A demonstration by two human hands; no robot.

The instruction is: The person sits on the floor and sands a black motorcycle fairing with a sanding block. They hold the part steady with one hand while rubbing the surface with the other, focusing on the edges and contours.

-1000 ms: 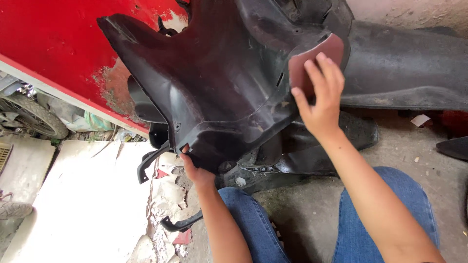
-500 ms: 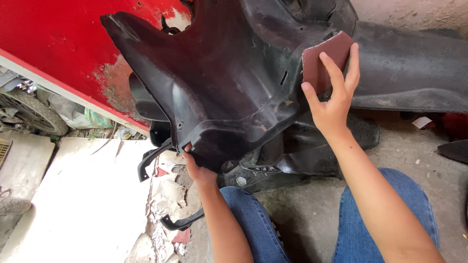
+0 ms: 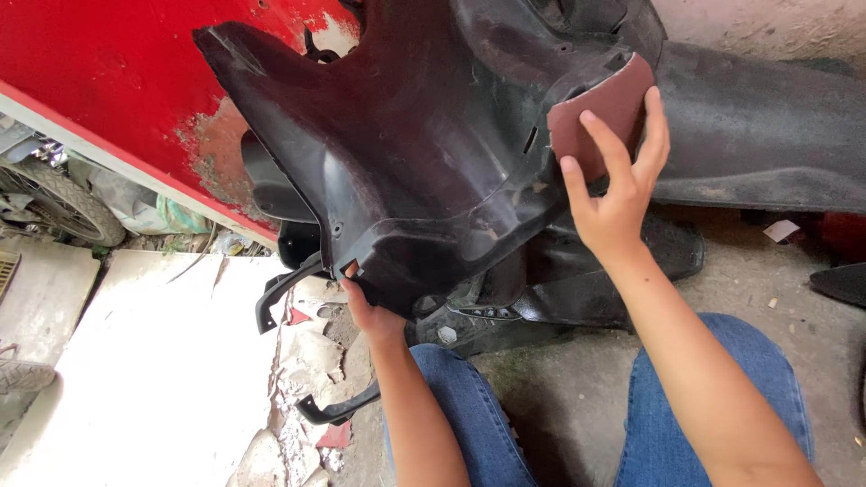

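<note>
A large black plastic scooter body panel (image 3: 415, 153) fills the middle of the head view, held up over my knees. My left hand (image 3: 370, 314) grips its lower edge from underneath, mostly hidden behind the panel. My right hand (image 3: 618, 185) presses a reddish-brown sheet of sandpaper (image 3: 600, 113) flat against the panel's upper right rim, fingers spread over the sheet.
A red metal wall with chipped paint (image 3: 99, 81) stands behind at the left. More black plastic parts (image 3: 767, 135) lie at the right and under the panel (image 3: 586, 289). A tyre (image 3: 54, 203) and a pale slab (image 3: 153, 379) sit at the lower left. My blue-jeaned knees (image 3: 713, 379) are below.
My right hand has slid the sandpaper up and to the right along the panel's rim. The left hand keeps its grip on the lower edge; the panel has barely shifted.
</note>
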